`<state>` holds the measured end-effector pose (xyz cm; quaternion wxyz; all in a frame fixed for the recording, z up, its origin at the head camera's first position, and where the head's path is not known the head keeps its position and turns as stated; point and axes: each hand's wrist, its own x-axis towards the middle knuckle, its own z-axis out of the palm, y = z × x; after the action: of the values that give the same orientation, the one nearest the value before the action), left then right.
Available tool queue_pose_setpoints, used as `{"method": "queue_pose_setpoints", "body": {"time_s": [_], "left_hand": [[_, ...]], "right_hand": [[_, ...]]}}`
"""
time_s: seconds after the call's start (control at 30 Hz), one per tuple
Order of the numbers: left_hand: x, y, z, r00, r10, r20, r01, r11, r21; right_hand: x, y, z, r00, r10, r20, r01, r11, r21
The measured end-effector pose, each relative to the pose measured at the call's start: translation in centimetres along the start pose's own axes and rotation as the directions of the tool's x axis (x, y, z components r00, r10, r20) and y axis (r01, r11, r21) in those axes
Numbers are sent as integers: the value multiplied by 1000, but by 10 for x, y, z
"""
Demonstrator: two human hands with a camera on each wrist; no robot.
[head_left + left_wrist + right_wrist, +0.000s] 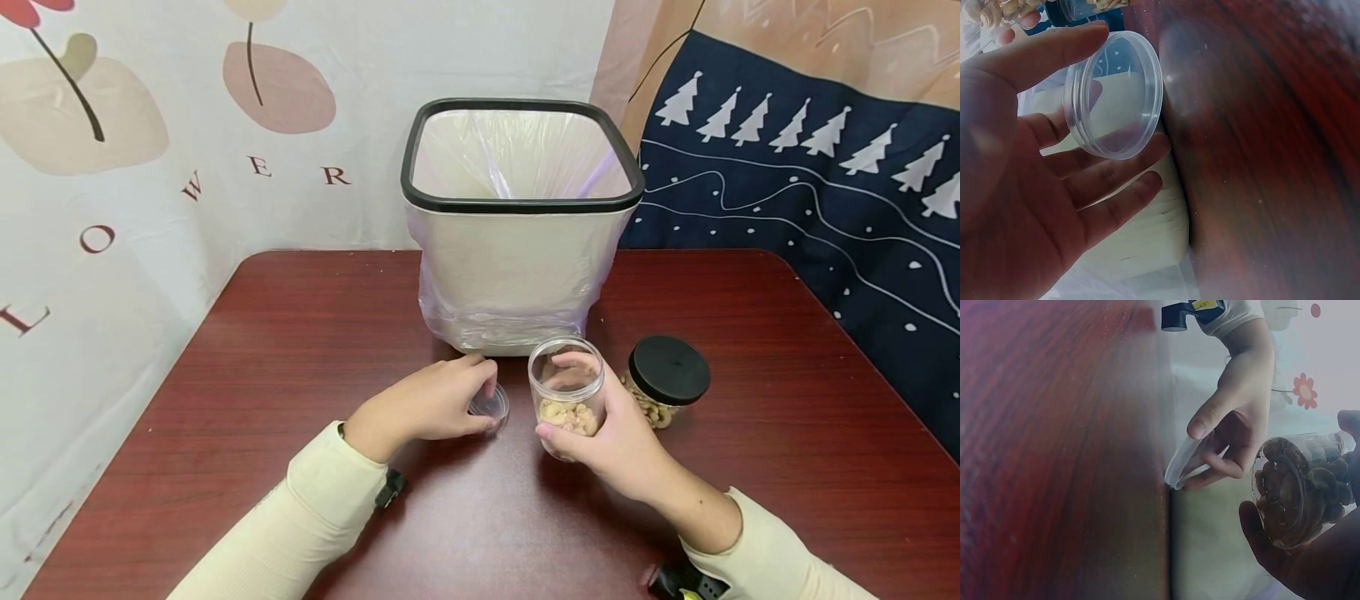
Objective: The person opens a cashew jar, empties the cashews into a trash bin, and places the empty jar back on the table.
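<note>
The only writing I can read is on the pale flowered cloth (pixel 150 192) hanging behind the bin: brown letters O, W, E, R in an arc, with part of another letter lower down. The jars carry no label that I can see.

My left hand (pixel 427 404) pinches a clear lid (pixel 489 406) between thumb and fingertips, its lower edge tipped down onto the table (pixel 262 375), just in front of the bin's (pixel 517 242) left corner. From the left wrist the lid (pixel 1114 94) stands on edge against the wood, fingers loosely spread behind it. My right hand (pixel 611 437) is curled round an open clear jar (pixel 567 392) with a small heap of nuts (pixel 568 414) in the bottom, held just off the table, directly in front of the bin and close beside the lid.

The bin is white with a black rim and a thin plastic liner (pixel 517 158) folded over it; it stands at the middle of the table's back edge. To the right of the open jar, nearly touching my hand, stands a second jar (pixel 663 385) of nuts with a black lid.

Left of the bin the table lies open to its edge; right of it there is room beyond the black-lidded jar. A dark blue cloth (pixel 810 192) with white trees hangs behind on the right.
</note>
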<state>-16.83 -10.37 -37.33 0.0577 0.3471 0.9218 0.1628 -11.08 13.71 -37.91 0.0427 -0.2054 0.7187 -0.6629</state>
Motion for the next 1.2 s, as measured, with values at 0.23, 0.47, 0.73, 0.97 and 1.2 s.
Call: {"method": "queue_pose_setpoints", "body": {"time_s": [0.23,0.47,0.73,0.97,1.2], "left_hand": [[-2,0,-1,999,-27,34,28,999,-33],[-1,0,0,998,-46,52,46,999,-3],[-1,-1,3,999,-14,47,11,998,56],[-1,-1,4,999,15,38,-18,995,102],[-2,-1,4,999,25,24,-28,992,123]], "right_hand": [[0,0,0,1000,-3,-5,3,1000,-16],[0,-1,0,1000,-5,-4,5,1000,-24],[0,-1,0,1000,0,5,0,1000,-2],[0,-1,0,1000,-11,10,11,1000,-3],[0,-2,0,1000,-20,8,21,1000,-12]]}}
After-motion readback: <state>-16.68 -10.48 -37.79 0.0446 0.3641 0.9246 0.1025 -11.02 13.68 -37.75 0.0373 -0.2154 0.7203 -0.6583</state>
